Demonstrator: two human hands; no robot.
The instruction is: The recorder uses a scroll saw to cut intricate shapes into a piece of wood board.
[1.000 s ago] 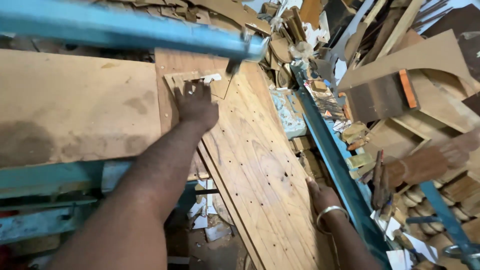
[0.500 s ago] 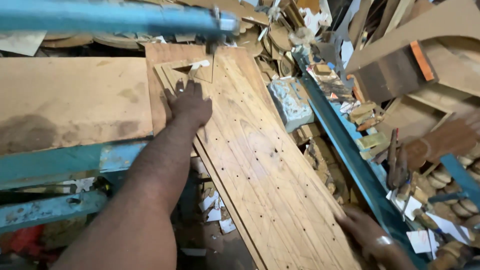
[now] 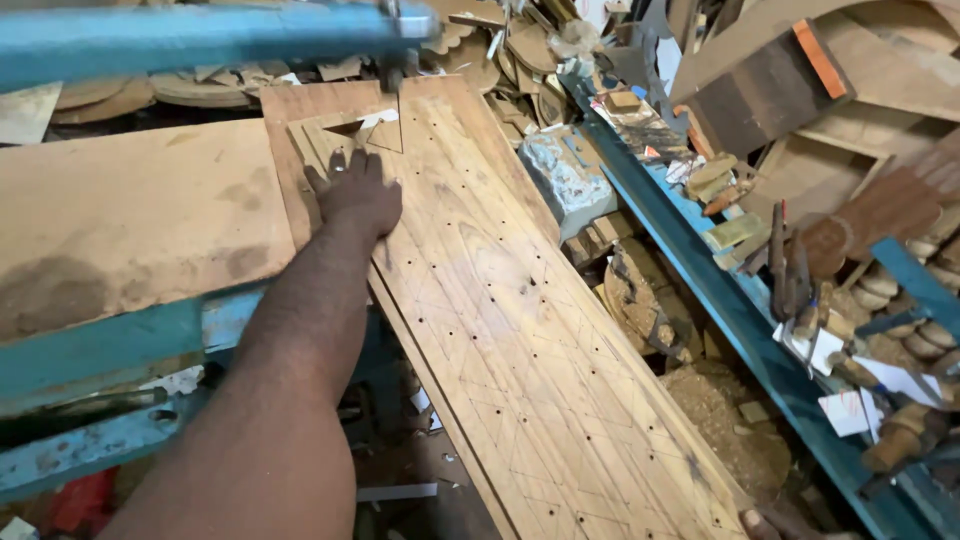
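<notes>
We have our left hand laid flat, fingers spread, on the far end of a long wooden board; it presses down on the wood and closes around nothing. The board runs from under that palm back toward us, slanting off the worn table top that lies to the left of the hand. Just beyond the fingertips stands the thin saw blade, hanging from the blue arm of the saw overhead, and beside it a triangular piece is already cut out of the board. Nearer us than the hand, the wood carries a drawn lattice of lines and many small drilled holes, none of them opened up, so we judge that the cutting has barely begun and nearly the whole pattern is left. Our right hand shows only as a sliver at the board's near end; we cannot tell how it is set.
</notes>
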